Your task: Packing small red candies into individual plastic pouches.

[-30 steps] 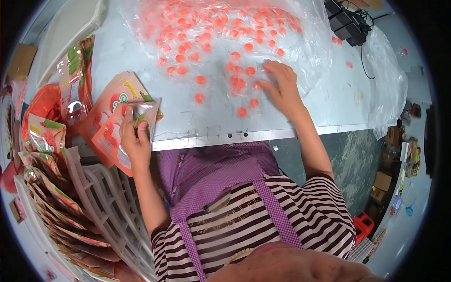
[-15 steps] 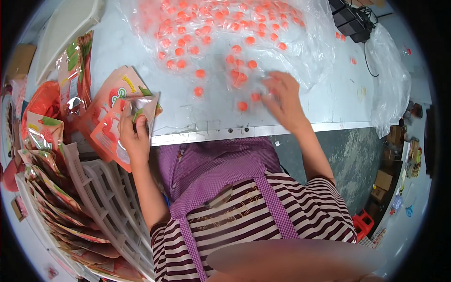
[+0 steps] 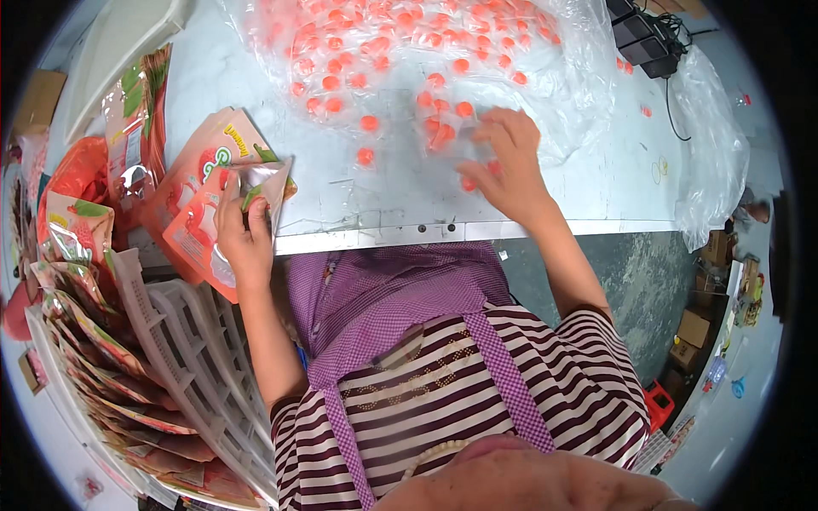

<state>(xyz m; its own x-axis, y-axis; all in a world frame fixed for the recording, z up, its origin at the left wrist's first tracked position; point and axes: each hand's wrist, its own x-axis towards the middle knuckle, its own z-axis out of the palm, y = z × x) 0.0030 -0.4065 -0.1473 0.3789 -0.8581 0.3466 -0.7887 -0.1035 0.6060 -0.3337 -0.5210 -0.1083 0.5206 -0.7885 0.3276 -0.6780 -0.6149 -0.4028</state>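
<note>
My left hand [image 3: 242, 226] grips a pink and red printed pouch [image 3: 200, 232] at the table's near left. The pouch's mouth gapes, showing a silvery lining, and more flat pouches of the same kind [image 3: 223, 136] lie under it. Over the near part of the table, my right hand [image 3: 515, 166] has its fingers curved and thumb apart. Beside its fingers and thumb are small clear-wrapped orange-red sweets [image 3: 468, 183]; its palm side is hidden. Several more wrapped sweets [image 3: 441, 132] lie just to its left.
A large clear plastic bag [image 3: 567, 102] with a heap of the sweets spreads across the back. Stacked pouches [image 3: 132, 145] stand at the left, near white plastic crates [image 3: 192, 332] and many filled-looking pouches [image 3: 128, 375]. Black devices with cables [image 3: 652, 47] sit at the far right.
My right hand has shifted slightly, and the nearest loose sweets have moved away from the table edge towards its fingers. My left hand keeps hold of the pouch in nearly the same place.
</note>
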